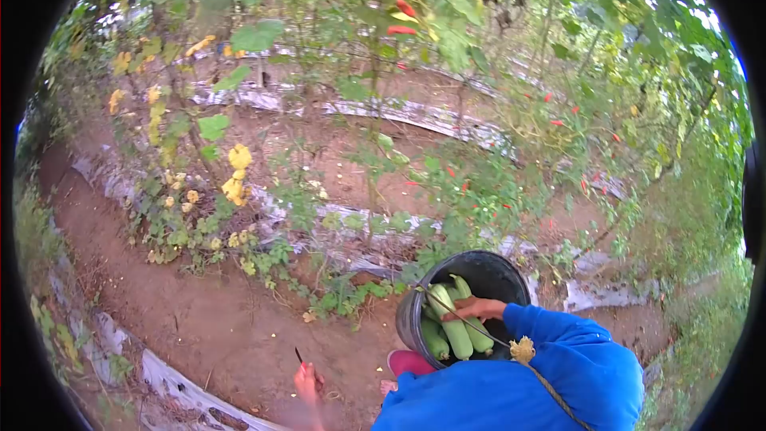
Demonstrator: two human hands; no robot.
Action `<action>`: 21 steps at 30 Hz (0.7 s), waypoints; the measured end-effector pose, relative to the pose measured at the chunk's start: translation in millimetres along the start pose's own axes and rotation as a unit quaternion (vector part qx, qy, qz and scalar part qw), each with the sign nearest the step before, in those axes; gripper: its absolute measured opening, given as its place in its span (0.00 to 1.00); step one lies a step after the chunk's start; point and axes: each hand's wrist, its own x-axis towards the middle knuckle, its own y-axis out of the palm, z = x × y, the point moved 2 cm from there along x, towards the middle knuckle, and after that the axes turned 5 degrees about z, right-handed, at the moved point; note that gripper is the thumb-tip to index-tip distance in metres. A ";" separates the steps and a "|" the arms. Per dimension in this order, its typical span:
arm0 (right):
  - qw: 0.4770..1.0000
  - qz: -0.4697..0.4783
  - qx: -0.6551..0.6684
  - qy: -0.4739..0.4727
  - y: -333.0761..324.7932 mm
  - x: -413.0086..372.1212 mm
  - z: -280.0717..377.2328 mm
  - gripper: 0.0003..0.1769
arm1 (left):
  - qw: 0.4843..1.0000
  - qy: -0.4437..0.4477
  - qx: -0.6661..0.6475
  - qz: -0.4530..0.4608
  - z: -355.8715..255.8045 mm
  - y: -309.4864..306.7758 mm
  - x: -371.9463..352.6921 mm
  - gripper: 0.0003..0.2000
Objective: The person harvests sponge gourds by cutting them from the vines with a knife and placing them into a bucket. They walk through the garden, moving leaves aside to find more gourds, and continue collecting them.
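Several gourds [451,322] in bucket [408,321] below our right fingers [467,312], part-open, touching one | our left fingers [309,377] closed round thin blade [298,355]

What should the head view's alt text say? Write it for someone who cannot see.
A right hand reaches into a dark bucket of long green gourds, while the left hand holds a thin, dark, pointed object. Around them are brown soil, pale sheeting and leafy plants, some with red peppers.
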 end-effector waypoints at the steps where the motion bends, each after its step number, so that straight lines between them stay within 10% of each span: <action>1: 0.999 0.026 -0.038 -0.002 -3.6 7.1 8.3 0.45 | 1.000 0.005 -0.007 -0.011 -5.0 -5.8 2.7 0.14; 10: 0.985 0.146 -0.004 -0.097 -82.9 69.3 123.9 0.37 | 0.993 -0.002 -0.047 -0.105 -6.0 -78.9 58.7 0.12; 19: 0.955 0.125 -0.195 -0.186 -150.0 120.1 350.6 0.25 | 0.985 -0.003 -0.078 -0.153 -83.2 -143.5 163.5 0.08; 21: 0.868 0.109 -0.382 -0.298 -166.0 165.2 365.9 0.24 | 0.985 0.028 -0.085 -0.147 -143.9 -149.2 165.9 0.09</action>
